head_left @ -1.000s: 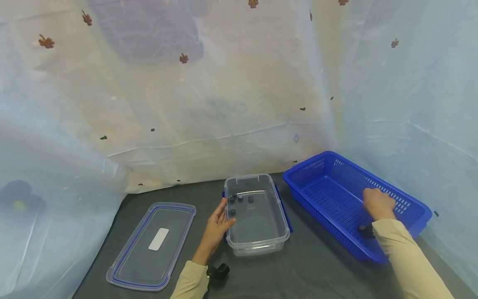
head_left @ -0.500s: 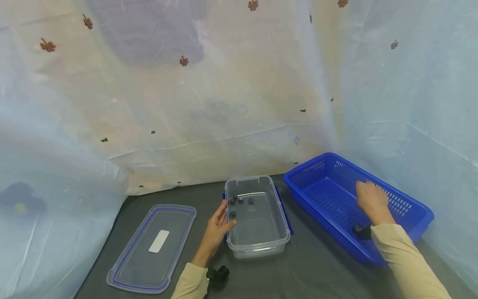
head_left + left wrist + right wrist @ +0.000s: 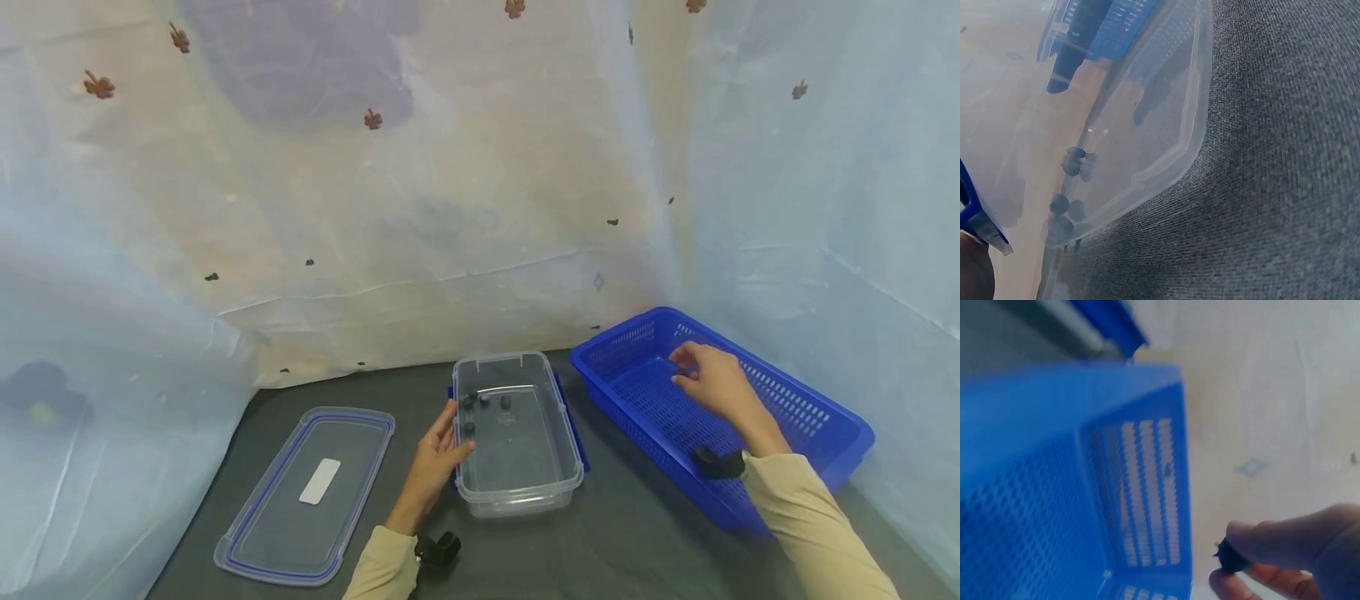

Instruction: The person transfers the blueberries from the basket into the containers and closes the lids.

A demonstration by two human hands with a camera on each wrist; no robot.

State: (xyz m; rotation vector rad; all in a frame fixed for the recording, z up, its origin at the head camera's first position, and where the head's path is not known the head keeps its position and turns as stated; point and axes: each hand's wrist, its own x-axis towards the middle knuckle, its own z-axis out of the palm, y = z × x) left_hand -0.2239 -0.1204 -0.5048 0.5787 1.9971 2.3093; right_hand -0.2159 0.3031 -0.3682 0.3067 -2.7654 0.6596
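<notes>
A clear plastic container (image 3: 517, 479) sits mid-table with several small dark pieces (image 3: 483, 401) at its far end; the same dark pieces (image 3: 1071, 160) show through its wall in the left wrist view. My left hand (image 3: 437, 457) rests with straight fingers against the container's left side. My right hand (image 3: 708, 379) hovers over the blue perforated basket (image 3: 810, 412) and pinches a small dark piece (image 3: 1230, 556) between thumb and fingertips. The basket (image 3: 1054, 487) fills the right wrist view.
The container's clear lid (image 3: 307, 492) with blue trim lies flat at the left on the dark grey table (image 3: 622, 542). Pale draped sheeting (image 3: 375, 208) closes off the back and both sides.
My right hand has lifted from the near end of the basket and moved left and farther back, now with a small dark piece pinched. The left hand has stayed put.
</notes>
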